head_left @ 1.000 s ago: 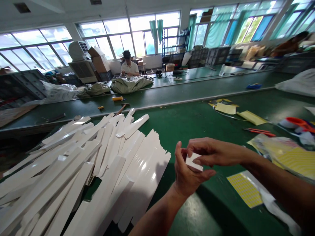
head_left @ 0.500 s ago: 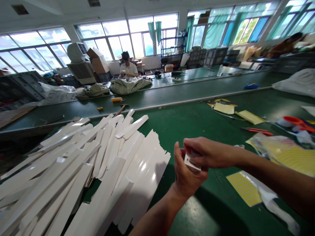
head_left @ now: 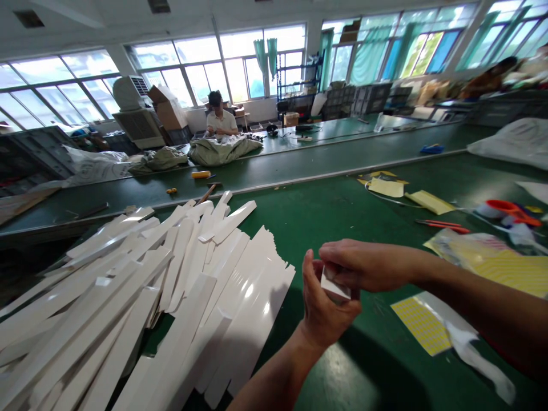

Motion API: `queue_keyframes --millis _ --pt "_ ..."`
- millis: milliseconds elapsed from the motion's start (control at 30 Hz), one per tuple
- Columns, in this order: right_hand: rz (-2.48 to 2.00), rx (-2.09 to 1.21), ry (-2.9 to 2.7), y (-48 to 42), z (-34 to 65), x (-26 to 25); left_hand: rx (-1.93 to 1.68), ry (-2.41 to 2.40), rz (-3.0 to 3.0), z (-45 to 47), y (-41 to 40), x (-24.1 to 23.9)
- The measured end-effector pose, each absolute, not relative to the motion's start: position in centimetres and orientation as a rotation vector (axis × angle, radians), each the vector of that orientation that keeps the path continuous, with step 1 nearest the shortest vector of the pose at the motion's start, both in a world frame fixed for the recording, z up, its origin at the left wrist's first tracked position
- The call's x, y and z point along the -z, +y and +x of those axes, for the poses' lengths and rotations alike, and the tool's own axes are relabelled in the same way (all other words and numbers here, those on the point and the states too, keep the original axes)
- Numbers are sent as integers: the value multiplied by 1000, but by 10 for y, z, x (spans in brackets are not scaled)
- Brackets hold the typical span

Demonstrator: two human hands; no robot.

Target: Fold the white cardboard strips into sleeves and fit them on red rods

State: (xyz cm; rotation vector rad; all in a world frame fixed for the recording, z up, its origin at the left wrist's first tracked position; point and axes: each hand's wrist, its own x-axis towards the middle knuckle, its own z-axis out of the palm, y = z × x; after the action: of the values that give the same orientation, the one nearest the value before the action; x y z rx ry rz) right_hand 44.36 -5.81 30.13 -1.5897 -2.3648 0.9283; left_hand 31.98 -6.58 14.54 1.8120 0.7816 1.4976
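White card [head_left: 335, 287] in closed fingers of left hand [head_left: 327, 311] and right hand [head_left: 363, 265], bare green tabletop [head_left: 342, 217] beside strip pile [head_left: 171, 285] edge

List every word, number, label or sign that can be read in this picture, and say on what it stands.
No text here can be read.
white piece, held by the left hand and right hand: no print shows.
yellow sticker sheet: a fine grid, too small to read.
white sack at the far left: faint marks, too blurred to read.
white strips: blank.
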Motion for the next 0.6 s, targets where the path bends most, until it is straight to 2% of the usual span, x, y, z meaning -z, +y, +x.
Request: queue_keyframes --millis 133,300,367,467,533,600 --pt "-1510 -1404 -1808 -55 447 -276 -1444 847 1654 318 -64 -144" --pt "-1358 -1260 -1339 -56 448 -236 -1255 1034 1577 265 -13 -201" --pt "-1352 -1271 -1248 -58 452 -225 -1196 1289 1694 219 28 -236" --pt "-1487 -1334 -1224 -60 458 -210 -981 1927 2051 143 89 -272" --pt "-1557 -1361 -1193 -61 456 -198 -854 2234 2223 109 116 -268" --pt "-1577 -1394 -1146 -61 448 -180 -788 2386 2288 101 119 -238"
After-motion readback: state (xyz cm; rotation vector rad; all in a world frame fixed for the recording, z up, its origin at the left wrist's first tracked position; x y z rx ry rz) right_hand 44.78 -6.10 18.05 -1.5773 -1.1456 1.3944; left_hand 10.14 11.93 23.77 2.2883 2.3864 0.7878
